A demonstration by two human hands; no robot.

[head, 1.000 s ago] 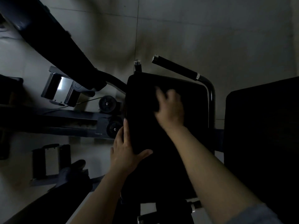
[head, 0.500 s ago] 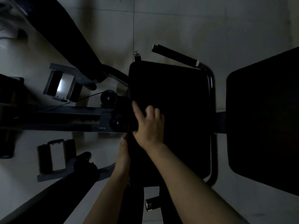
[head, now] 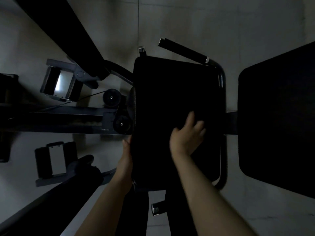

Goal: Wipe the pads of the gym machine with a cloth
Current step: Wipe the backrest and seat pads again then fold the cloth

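The gym machine's black seat pad (head: 170, 86) fills the middle of the head view. My right hand (head: 186, 135) lies palm down on its lower right part, fingers slightly apart and blurred. In this dim light no cloth stands out against the black pad beneath that hand. My left hand (head: 127, 155) holds the pad's left edge, thumb on top and fingers hidden under the rim. A second, larger black pad (head: 276, 116) sits to the right.
A black handle bar (head: 182, 50) and a curved frame tube (head: 221, 79) border the seat pad. Two pulleys (head: 111, 97) and a horizontal beam (head: 59, 114) lie to the left. Grey brackets (head: 58, 82) stand on the pale tiled floor (head: 221, 23).
My right hand swept from the pad's upper middle to its left edge, then across to the lower right. My left hand slid from lying on the pad to gripping its left edge.
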